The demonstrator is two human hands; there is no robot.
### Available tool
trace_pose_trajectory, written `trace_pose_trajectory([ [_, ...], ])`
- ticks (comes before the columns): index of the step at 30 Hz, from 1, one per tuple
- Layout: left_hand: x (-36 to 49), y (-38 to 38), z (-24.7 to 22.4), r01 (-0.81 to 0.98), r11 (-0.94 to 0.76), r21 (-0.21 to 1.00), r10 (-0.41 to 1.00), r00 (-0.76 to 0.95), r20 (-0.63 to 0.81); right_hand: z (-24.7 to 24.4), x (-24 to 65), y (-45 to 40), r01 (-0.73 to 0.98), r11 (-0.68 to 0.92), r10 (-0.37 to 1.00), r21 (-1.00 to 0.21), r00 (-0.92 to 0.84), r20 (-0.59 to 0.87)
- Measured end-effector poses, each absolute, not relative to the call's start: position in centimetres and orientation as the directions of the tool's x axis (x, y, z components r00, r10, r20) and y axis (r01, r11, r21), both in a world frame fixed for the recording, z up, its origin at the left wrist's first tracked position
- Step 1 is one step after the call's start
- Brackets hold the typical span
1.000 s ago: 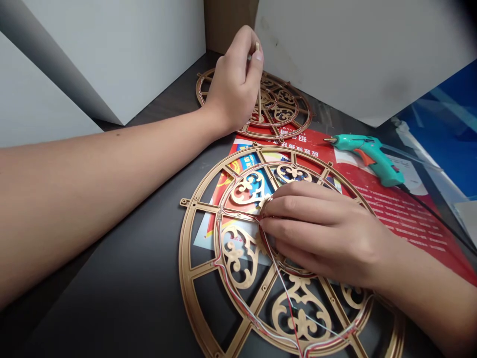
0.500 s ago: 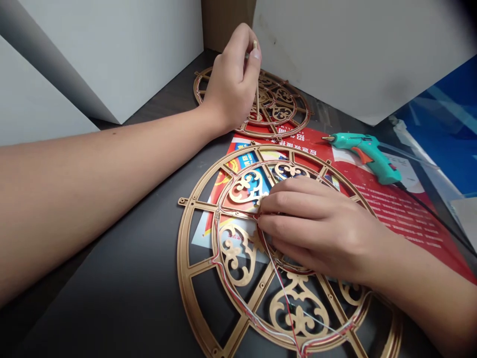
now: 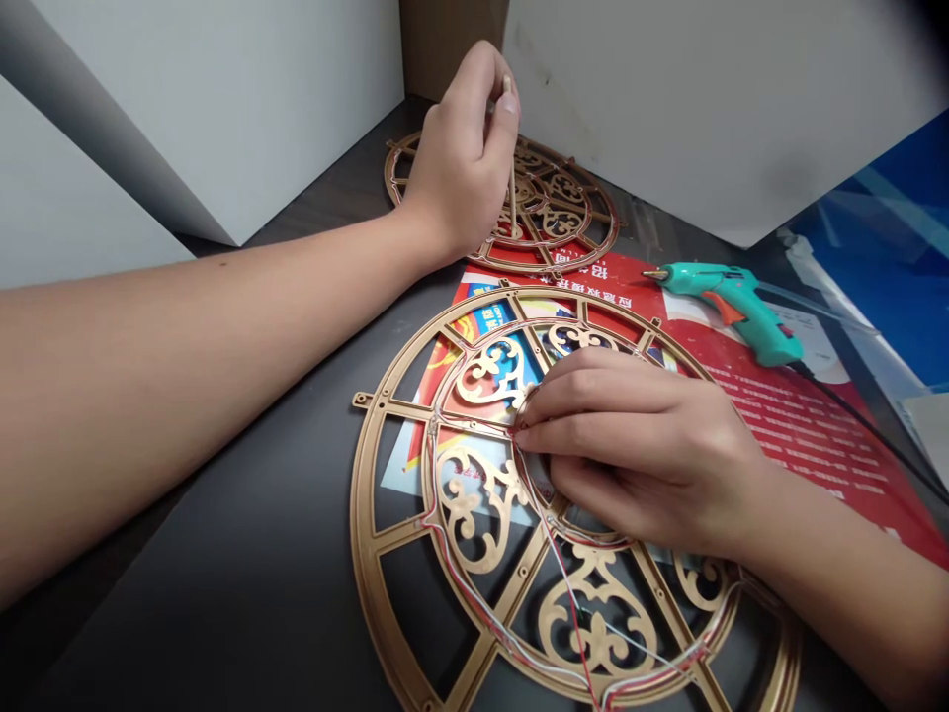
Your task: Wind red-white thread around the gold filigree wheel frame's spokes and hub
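Note:
A thin wooden stick (image 3: 512, 198) stands almost upright in my left hand (image 3: 467, 158), its lower end over the far gold openwork wheel (image 3: 612, 220). My left hand is closed around the stick. The near gold wheel (image 3: 510, 596), with scrollwork between its spokes, lies in front of me. Red and white wires (image 3: 458, 574) run along its rings, and loose strands cross its lower part. At the inner ring, my right hand (image 3: 645, 450) pinches the wires with thumb and forefinger. Its other fingers are curled, and the palm hides part of the wheel's centre.
A teal hot glue gun (image 3: 748, 316) lies to the right on a red printed sheet (image 3: 786, 425), its black cord (image 3: 852, 410) trailing right. White panels (image 3: 667, 109) rise at the back and left of the dark table (image 3: 244, 494). Blue material is at far right.
My right hand's fingers have shifted slightly, with the lower fingers drawn back to the right from the inner ring. My left hand and the stick stay nearly still.

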State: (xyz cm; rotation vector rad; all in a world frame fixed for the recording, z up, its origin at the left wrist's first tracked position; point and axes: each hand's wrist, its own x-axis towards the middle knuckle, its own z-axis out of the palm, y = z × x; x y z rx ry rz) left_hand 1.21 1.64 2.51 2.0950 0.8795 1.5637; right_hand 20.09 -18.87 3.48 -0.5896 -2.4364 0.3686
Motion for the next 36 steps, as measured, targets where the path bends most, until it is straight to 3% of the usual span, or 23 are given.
trace_pose_trajectory([
  [8, 1.1, 2.4, 2.3, 0.268, -0.753, 0.601, 0.652, 0.19, 0.734, 3.5, 19.9, -18.9, 0.318, 0.869, 0.482, -0.38, -0.715, 0.506],
  [23, 1.2, 2.3, 2.3, 0.26, -0.742, 0.618, 0.665, 0.173, 0.726, 4.0, 19.7, -18.7, 0.382, 0.856, 0.505, -0.349, -0.764, 0.401],
  [31, 1.3, 1.6, 2.5, 0.257, -0.717, 0.648, 0.693, 0.17, 0.7, 4.5, 19.9, -18.9, 0.384, 0.751, 0.638, -0.537, -0.631, 0.441],
  [36, 0.7, 1.1, 2.6, 0.235, -0.714, 0.659, 0.699, 0.177, 0.693, 6.3, 20.5, -18.6, 0.464, 0.763, 0.647, -0.45, -0.54, 0.539],
])
